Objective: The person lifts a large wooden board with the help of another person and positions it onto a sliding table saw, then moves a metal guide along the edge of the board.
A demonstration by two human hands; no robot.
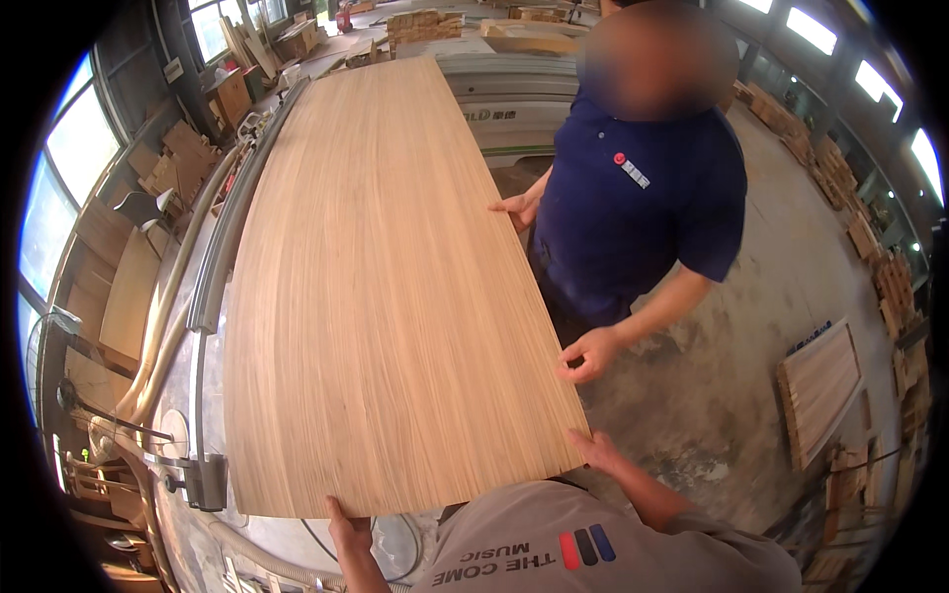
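A large pale wooden panel [386, 277] stretches away from me. My left hand [349, 529] is closed on its near edge, thumb on top and the other fingers hidden beneath. Close to the near right corner, my right hand [599, 453] grips the same panel with its fingers partly under the edge. Across its right side stands a co-worker in a navy shirt [633, 198]. One of that person's hands [521, 210] touches the long right edge; the other hand [590, 354] is by the edge nearer me, fingers curled, contact unclear.
A metal rail [222, 232] with a clamp-like end stop [206, 482] runs along the panel's left side. Hoses [163, 346] lie beyond it. Stacked boards [425, 30] stand at the far end, and a wooden slab [820, 393] leans at the right.
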